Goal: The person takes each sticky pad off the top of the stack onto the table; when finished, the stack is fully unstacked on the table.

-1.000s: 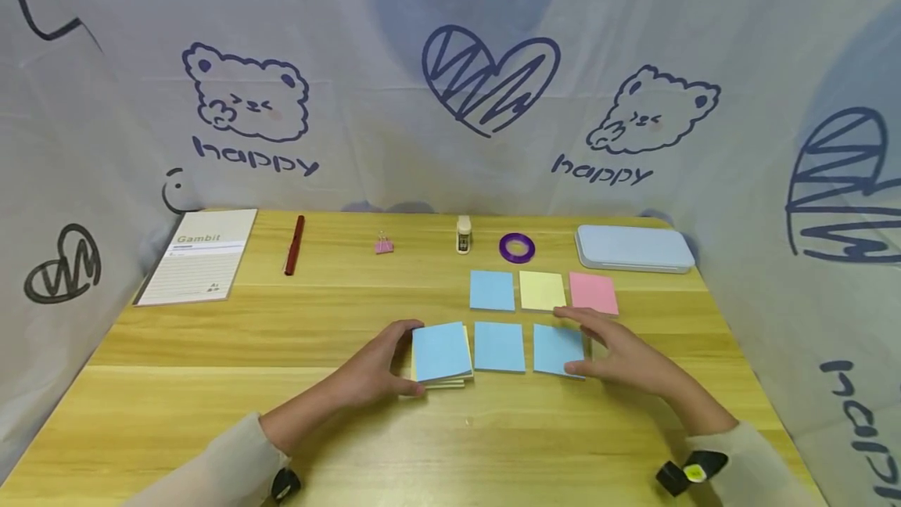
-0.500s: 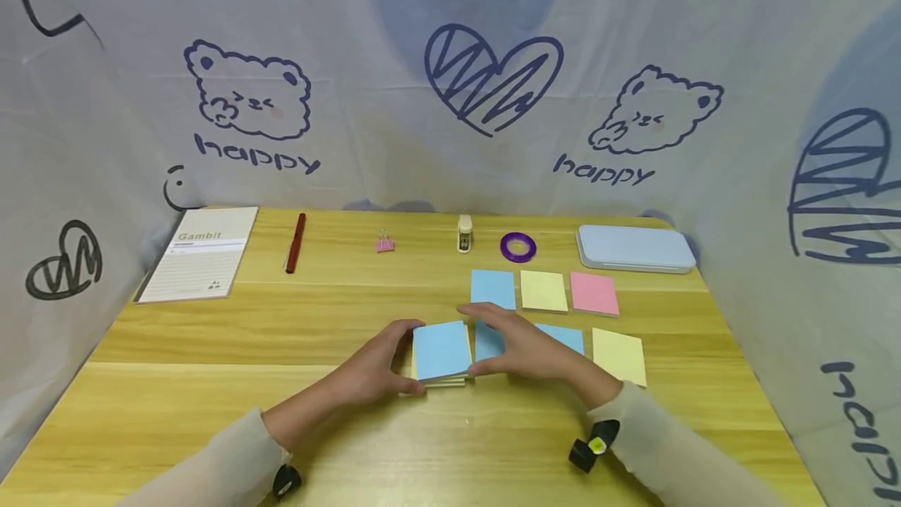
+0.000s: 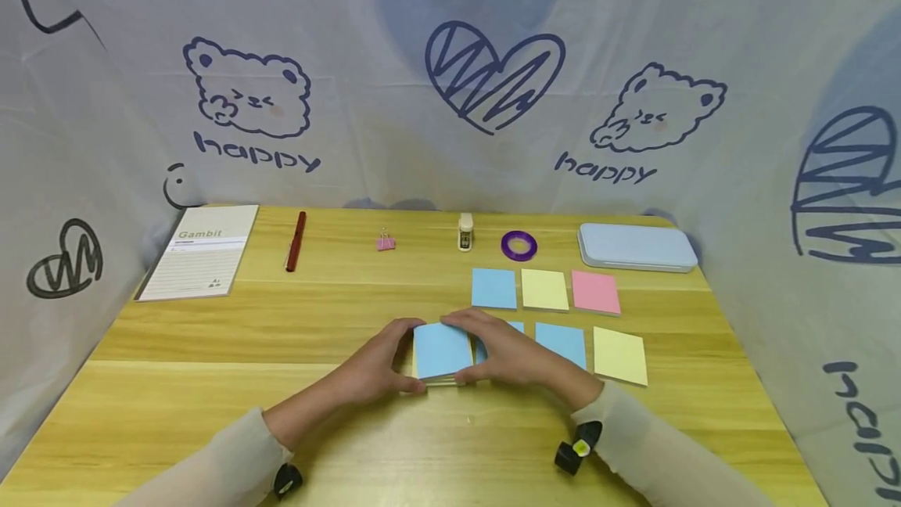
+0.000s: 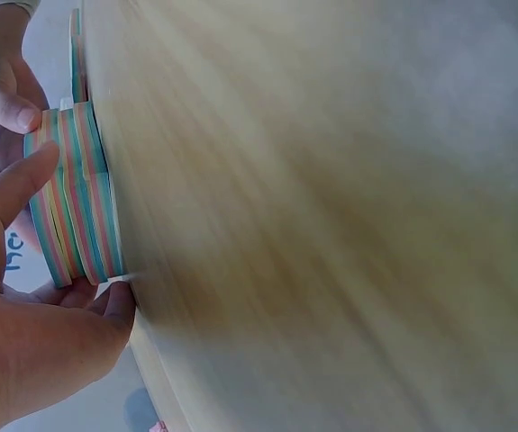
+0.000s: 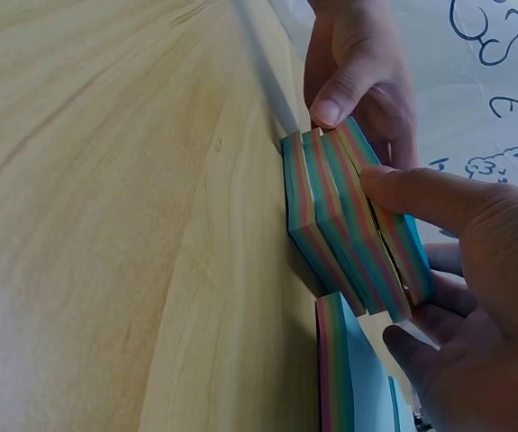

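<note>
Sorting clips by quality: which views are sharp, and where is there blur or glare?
Head view: sharp and evenly lit, soft sheen on the table. Left wrist view: table blurred, only the note stack fairly crisp. Right wrist view: stack sharp, near tabletop soft.

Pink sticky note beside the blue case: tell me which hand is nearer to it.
Right. The right hand grips the note stack on the side towards the pink sticky note; the left hand holds the stack's far side, farther away.
</note>
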`<state>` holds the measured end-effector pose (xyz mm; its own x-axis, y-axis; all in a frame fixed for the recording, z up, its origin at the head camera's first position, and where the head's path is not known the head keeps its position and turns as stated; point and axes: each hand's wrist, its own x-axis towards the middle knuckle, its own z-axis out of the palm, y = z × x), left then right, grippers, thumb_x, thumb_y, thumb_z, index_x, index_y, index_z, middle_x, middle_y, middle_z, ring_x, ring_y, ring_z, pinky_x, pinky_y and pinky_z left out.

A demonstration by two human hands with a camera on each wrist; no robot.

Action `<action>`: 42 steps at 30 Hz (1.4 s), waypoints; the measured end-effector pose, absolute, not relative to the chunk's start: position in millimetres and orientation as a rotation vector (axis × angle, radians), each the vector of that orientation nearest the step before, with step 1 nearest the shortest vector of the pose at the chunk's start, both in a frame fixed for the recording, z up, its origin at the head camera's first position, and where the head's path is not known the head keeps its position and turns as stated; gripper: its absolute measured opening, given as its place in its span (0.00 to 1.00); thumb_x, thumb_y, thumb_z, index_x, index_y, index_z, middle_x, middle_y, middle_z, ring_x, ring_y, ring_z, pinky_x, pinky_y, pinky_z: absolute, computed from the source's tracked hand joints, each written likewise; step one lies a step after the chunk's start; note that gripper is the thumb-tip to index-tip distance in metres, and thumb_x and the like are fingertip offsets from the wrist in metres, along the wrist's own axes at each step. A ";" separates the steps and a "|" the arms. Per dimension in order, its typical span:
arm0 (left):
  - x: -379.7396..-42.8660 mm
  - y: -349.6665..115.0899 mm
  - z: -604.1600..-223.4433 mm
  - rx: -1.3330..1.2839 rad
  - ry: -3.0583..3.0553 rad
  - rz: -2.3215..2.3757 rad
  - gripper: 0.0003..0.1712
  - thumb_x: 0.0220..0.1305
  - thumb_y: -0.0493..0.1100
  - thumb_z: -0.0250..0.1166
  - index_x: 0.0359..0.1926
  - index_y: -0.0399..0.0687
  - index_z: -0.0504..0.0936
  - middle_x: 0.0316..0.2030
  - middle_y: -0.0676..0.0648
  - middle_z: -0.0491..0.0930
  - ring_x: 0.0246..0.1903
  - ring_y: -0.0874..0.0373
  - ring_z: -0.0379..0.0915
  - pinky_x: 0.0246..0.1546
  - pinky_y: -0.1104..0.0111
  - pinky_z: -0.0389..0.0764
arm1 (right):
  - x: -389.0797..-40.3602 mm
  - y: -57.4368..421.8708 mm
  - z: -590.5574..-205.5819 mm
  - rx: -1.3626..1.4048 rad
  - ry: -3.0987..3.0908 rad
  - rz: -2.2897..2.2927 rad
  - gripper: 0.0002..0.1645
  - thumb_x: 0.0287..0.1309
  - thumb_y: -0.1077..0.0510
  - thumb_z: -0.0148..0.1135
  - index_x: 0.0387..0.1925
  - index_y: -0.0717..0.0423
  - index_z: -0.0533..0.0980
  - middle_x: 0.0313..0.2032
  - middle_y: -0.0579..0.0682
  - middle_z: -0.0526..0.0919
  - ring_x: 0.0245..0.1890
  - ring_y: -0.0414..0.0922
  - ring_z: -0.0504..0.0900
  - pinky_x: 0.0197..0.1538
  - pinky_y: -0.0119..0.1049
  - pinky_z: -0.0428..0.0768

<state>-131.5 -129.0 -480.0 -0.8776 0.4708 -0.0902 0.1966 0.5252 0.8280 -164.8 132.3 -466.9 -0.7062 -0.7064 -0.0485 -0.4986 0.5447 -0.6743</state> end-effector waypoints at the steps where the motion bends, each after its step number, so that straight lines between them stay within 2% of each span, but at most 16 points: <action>1: -131.5 -128.9 -479.7 0.555 2.469 1.277 0.51 0.52 0.41 0.83 0.72 0.37 0.64 0.67 0.37 0.68 0.68 0.41 0.64 0.70 0.45 0.64 | -164.6 132.9 -466.6 -1.002 2.474 -0.935 0.53 0.54 0.46 0.80 0.77 0.52 0.64 0.73 0.53 0.68 0.71 0.54 0.68 0.69 0.53 0.72; 6: -131.4 -128.3 -478.4 0.548 2.472 1.267 0.52 0.52 0.41 0.83 0.72 0.36 0.63 0.68 0.36 0.67 0.69 0.41 0.63 0.71 0.45 0.64 | -160.8 140.6 -464.8 -1.027 2.514 -0.956 0.52 0.54 0.46 0.79 0.76 0.53 0.65 0.73 0.56 0.68 0.72 0.58 0.67 0.68 0.58 0.72; 13: -131.0 -128.2 -477.8 0.522 2.475 1.269 0.51 0.54 0.40 0.82 0.73 0.36 0.63 0.70 0.36 0.66 0.72 0.40 0.61 0.72 0.45 0.62 | -139.7 164.9 -462.6 -0.967 2.553 -1.009 0.51 0.56 0.47 0.79 0.76 0.51 0.65 0.74 0.55 0.66 0.72 0.59 0.68 0.68 0.62 0.70; 25: -128.9 -126.6 -476.4 0.492 2.506 1.247 0.50 0.53 0.42 0.82 0.73 0.39 0.65 0.70 0.39 0.68 0.72 0.43 0.61 0.73 0.47 0.62 | -83.4 207.6 -483.2 -0.905 2.634 -1.035 0.50 0.56 0.44 0.78 0.75 0.50 0.66 0.70 0.46 0.70 0.69 0.52 0.72 0.68 0.58 0.72; 32: -127.9 -125.6 -474.4 0.487 2.489 1.255 0.50 0.54 0.41 0.81 0.73 0.38 0.64 0.70 0.38 0.67 0.72 0.42 0.60 0.73 0.46 0.62 | -71.4 214.5 -494.9 -0.883 2.662 -1.007 0.50 0.56 0.39 0.77 0.76 0.44 0.66 0.70 0.42 0.70 0.69 0.50 0.72 0.67 0.58 0.74; 37: -127.6 -125.0 -474.3 0.497 2.490 1.261 0.50 0.54 0.40 0.81 0.73 0.38 0.64 0.70 0.38 0.67 0.72 0.42 0.61 0.72 0.46 0.62 | -68.0 215.3 -502.5 -0.881 2.657 -0.961 0.49 0.59 0.35 0.72 0.76 0.45 0.65 0.71 0.42 0.68 0.69 0.50 0.71 0.66 0.56 0.76; 42: -127.4 -124.6 -474.5 0.488 2.500 1.255 0.51 0.53 0.41 0.82 0.73 0.38 0.64 0.69 0.38 0.68 0.71 0.42 0.62 0.72 0.46 0.63 | -67.3 214.0 -505.0 -0.901 2.668 -0.927 0.50 0.59 0.35 0.72 0.76 0.46 0.65 0.72 0.43 0.67 0.69 0.51 0.72 0.65 0.55 0.77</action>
